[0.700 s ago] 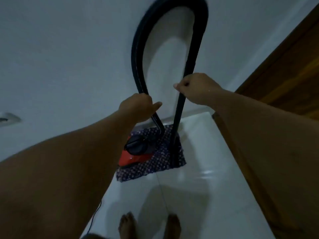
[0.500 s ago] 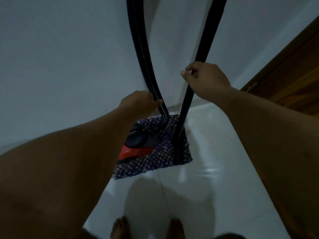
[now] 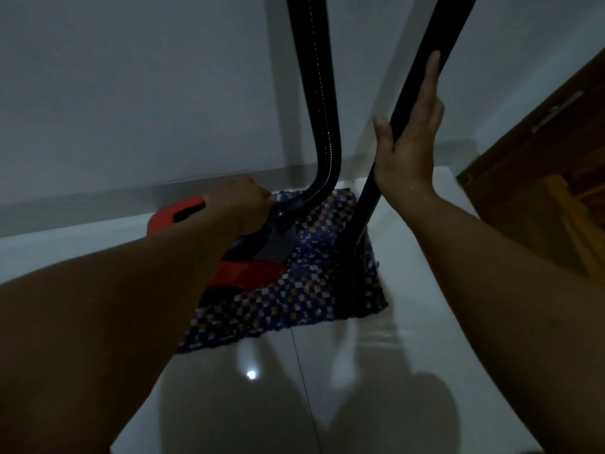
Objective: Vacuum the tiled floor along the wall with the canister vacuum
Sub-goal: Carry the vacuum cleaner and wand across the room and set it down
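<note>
A red and black canister vacuum sits on a checkered mat at the foot of the white wall. Its black hose rises from the canister and leaves the top of the view. A black wand stands at the right, its foot on the mat. My left hand is low, closed around the hose end where it joins the canister. My right hand lies flat against the wand, fingers straight and apart, thumb on the wand's left side.
Glossy white floor tiles run from the mat toward me, with a grout line down the middle. A white wall and its baseboard stand behind the vacuum. A brown wooden door closes the right side.
My left hand slid down the hose to its joint at the canister. My right hand let go its closed grip on the wand and now rests flat on it. The view moved closer and lower.
</note>
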